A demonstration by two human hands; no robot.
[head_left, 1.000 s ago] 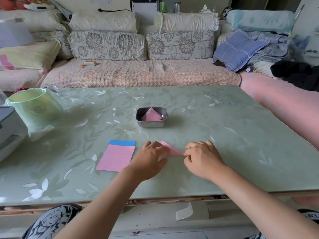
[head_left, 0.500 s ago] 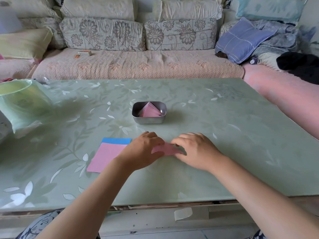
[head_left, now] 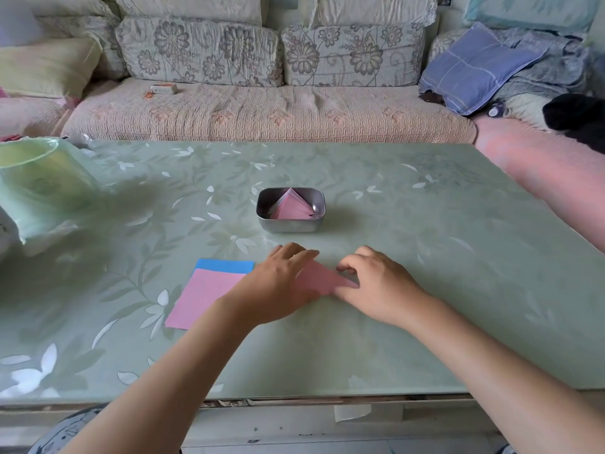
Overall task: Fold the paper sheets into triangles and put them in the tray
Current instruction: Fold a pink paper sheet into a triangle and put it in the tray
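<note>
Pink folded sheet (head_left: pixel 319 278) lay flat on the green floral table (head_left: pixel 425 290), near its front edge, between the two hands. We saw only its middle, a pointed shape, slightly blurred. We logged the left hand (head_left: pixel 278 283) palm down on the sheet's left part, fingers straight and a little spread, pressing the paper to the table. The right hand (head_left: pixel 376 286) sat at the sheet's right corner, its curled fingertips (head_left: pixel 342 267) and thumb closed together on that corner in a pinch. Both bare forearms came in from the bottom of the view.

Behind the hands, apart from them, the metal tray (head_left: pixel 289 226) stood upright on the table. A small pile of pink triangles (head_left: pixel 291 208) lay inside it, apex toward the far rim; we could not count them.

Just left of the left hand lay the flat sheets: a pink sheet (head_left: pixel 206 296) on top and a blue sheet (head_left: pixel 224 265) under it, only its far strip showing. The left wrist overlapped the pink sheet's right edge in view; we could not tell whether they touched.

A pale green plastic bag (head_left: pixel 39 178) sat at the table's far left. Beyond the table we noted a sofa (head_left: pixel 294 103) with floral cushions, a small box (head_left: pixel 163 89) on its seat, a blue checked pillow (head_left: pixel 474 67) and a black cloth (head_left: pixel 576 122) to the right.
</note>
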